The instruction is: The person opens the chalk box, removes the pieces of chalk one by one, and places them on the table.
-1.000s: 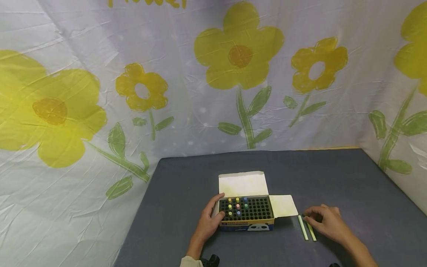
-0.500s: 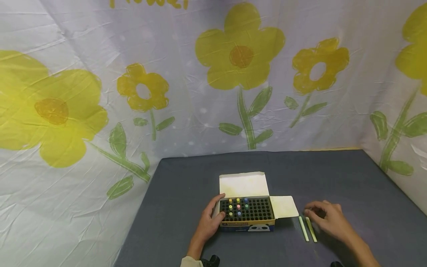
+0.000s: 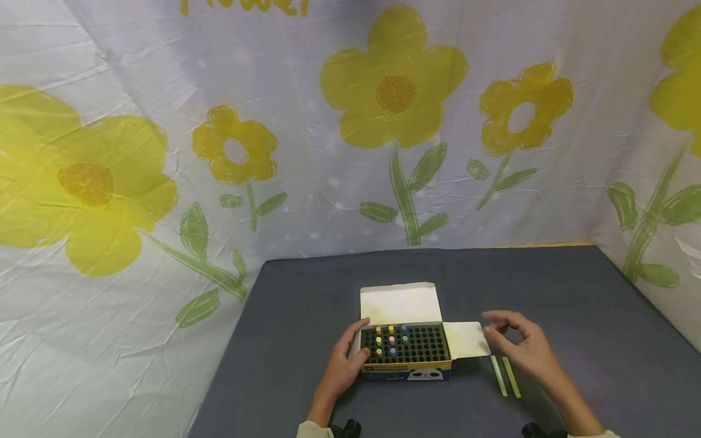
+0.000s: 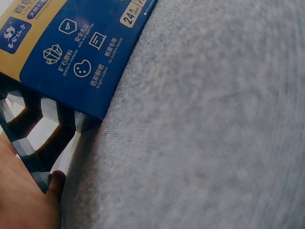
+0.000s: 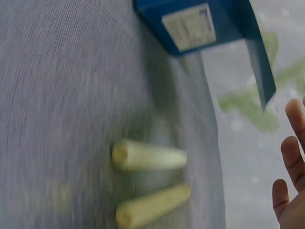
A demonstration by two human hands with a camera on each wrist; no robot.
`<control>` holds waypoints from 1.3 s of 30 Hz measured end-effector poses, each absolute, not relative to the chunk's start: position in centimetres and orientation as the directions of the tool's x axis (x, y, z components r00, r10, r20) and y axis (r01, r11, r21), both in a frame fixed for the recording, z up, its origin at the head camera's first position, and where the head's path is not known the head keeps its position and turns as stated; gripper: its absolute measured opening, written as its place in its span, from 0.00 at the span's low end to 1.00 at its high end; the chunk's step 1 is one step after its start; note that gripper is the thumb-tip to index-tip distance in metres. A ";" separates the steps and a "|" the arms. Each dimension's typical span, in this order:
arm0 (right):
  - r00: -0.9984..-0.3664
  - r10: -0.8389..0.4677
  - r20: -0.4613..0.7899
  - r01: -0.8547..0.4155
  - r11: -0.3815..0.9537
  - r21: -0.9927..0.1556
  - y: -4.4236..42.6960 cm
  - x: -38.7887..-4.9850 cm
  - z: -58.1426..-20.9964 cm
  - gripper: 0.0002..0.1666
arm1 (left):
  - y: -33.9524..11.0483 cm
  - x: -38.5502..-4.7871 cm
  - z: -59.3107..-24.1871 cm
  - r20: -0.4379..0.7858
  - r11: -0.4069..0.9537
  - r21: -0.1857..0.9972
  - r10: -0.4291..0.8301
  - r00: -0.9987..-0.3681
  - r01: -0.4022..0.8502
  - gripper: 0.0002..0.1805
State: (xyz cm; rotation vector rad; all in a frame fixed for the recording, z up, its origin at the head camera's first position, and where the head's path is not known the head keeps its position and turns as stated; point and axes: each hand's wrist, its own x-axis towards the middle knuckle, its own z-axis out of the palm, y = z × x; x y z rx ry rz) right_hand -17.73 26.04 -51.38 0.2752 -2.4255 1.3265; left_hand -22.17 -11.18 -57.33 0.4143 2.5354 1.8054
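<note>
An open blue and yellow chalk box (image 3: 405, 371) stands on the table, its black holed insert (image 3: 424, 344) bearing several coloured chalks toward the left. My left hand (image 3: 342, 368) grips the box's left end, thumb at the near corner and fingers at the far one. To the right of the box lie a pale chalk (image 3: 499, 375) and a yellow-green chalk (image 3: 512, 377), side by side and apart. My right hand (image 3: 528, 347) hovers above them near the side flap (image 3: 467, 339), fingers loosely bent, with nothing visible between them. In the right wrist view both chalks (image 5: 150, 155) look blurred.
The box's white lid (image 3: 401, 303) is folded back behind it. A dark grey cloth (image 3: 296, 292) covers the table. Beyond the far edge hangs a white curtain (image 3: 306, 213) printed with yellow flowers.
My right hand has lifted off the yellow-green chalk and moved up and left toward the side flap, its fingers spreading a little. The left hand and box have stayed put.
</note>
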 end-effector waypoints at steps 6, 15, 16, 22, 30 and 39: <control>-0.874 -0.067 0.482 -0.452 0.480 -0.752 23.5 -18.2 -51.1 0.18 | -11.2 -22.1 -57.1 0.133 0.312 0.930 0.210 -0.969 0.195 0.34; -0.837 -0.121 0.534 -0.509 0.533 -0.676 20.4 -19.4 -51.3 0.18 | -11.2 -22.1 -56.9 0.119 0.296 0.938 0.211 -0.970 0.179 0.34; -0.832 -0.131 0.539 -0.516 0.536 -0.668 20.1 -19.6 -51.4 0.18 | -11.2 -22.1 -56.9 0.118 0.299 0.937 0.210 -0.971 0.179 0.34; -0.820 -0.202 0.535 -0.547 0.552 -0.629 18.2 -19.9 -51.4 0.18 | -11.2 -22.1 -56.9 0.110 0.303 0.937 0.209 -0.972 0.172 0.34; -0.777 -0.266 0.570 -0.588 0.630 -0.508 16.1 -20.4 -51.2 0.19 | -11.2 -22.1 -56.7 0.120 0.293 0.939 0.211 -0.970 0.180 0.34; -0.808 -0.296 0.509 -0.542 0.712 -0.447 14.4 -20.5 -51.2 0.18 | -11.2 -22.1 -56.8 0.119 0.283 0.942 0.217 -0.969 0.179 0.34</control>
